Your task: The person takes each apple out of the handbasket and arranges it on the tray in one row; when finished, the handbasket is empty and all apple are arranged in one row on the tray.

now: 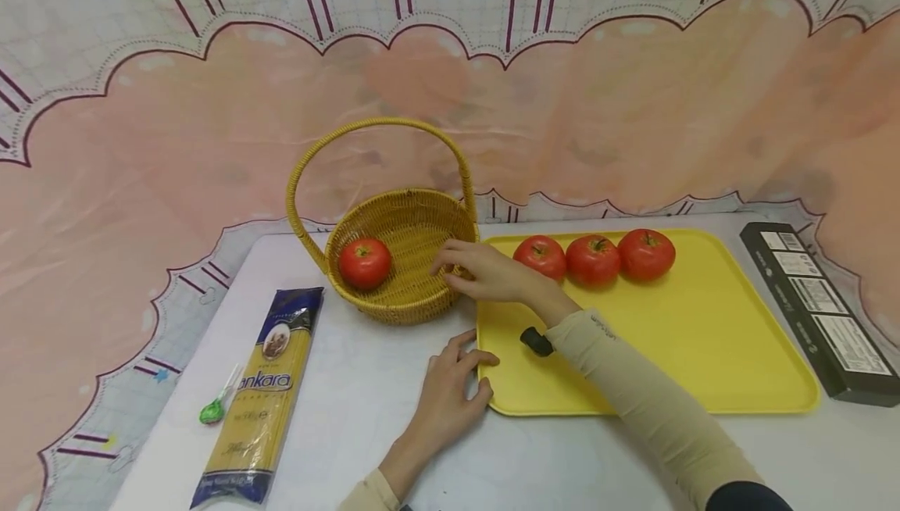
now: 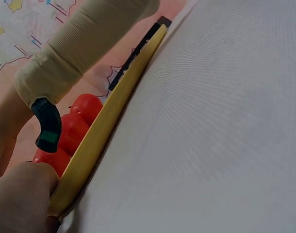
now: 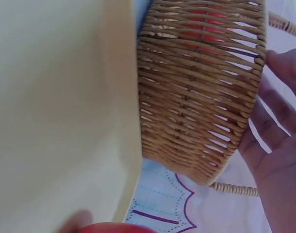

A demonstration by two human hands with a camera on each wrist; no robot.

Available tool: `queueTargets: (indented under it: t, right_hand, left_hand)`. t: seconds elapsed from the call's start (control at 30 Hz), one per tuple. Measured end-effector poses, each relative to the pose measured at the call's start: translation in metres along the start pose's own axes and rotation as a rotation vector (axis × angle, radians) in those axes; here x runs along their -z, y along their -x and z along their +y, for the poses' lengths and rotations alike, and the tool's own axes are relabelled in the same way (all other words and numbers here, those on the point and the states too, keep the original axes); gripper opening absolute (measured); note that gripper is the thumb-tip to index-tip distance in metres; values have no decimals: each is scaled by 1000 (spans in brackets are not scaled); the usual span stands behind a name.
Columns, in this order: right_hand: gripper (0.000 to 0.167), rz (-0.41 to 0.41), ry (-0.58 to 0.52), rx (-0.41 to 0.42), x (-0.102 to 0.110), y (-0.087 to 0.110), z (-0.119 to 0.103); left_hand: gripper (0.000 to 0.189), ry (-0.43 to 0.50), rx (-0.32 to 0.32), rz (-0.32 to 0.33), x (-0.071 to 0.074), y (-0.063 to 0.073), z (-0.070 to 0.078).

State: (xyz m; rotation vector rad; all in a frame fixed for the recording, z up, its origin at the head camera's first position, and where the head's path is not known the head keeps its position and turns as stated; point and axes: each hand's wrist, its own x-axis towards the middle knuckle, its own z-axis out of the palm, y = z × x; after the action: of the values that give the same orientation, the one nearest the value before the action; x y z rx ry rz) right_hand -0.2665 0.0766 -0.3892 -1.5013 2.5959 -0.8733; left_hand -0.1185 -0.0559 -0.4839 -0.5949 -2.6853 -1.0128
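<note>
My right hand reaches over the right side of a yellow wicker basket, its fingers loosely bent with nothing between them. In the right wrist view those fingers show past the basket's rim. A red tomato lies in the left part of the basket. My left hand grips the left edge of a yellow tray near its front corner, fingers over the rim. Along the tray's back edge sit three more tomatoes in a row, the leftmost partly behind my right hand.
Left of the basket lies a pack of spaghetti, beside a green-wrapped lollipop. A long black box lies along the tray's right side. The basket's tall handle arches over it. A patterned cloth hangs behind the white table.
</note>
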Motion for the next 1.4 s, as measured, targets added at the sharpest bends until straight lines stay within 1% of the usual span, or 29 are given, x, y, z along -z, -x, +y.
queueTargets:
  t: [0.17,0.33,0.5,0.6,0.73,0.83,0.97,1.1,1.23,1.4]
  right_hand:
    - [17,-27,-2,-23,-2,-2,-5]
    - [15,-57,2,-36,1,-2,-10]
    - [18,-99,38,-27,4,-7,-11]
    - [21,-121,69,7,4,-17,-10]
    - [26,-153,104,68,1,-34,-7]
    - [31,-198,117,95,-3,-47,-5]
    - [36,-240,144,95,-8,-63,-1]
    - [36,-258,157,102,-9,-76,1]
    - [38,-278,145,96,-6,-88,-3]
    - [40,-279,139,91,-7,-104,-9]
  left_hand:
    - [25,14,9,15,2,1,1]
    - [25,20,0,17,0,0,1]
    - [25,21,5,15,2,-1,3]
    - [24,21,10,12,4,0,3]
    - [24,25,13,14,4,0,2]
    - [24,29,16,15,4,1,0]
    - [25,25,9,22,2,2,-1]
    - [25,21,3,20,2,1,-1]
    - [25,12,3,20,2,1,-1]
    - [26,-9,-13,32,1,1,-2]
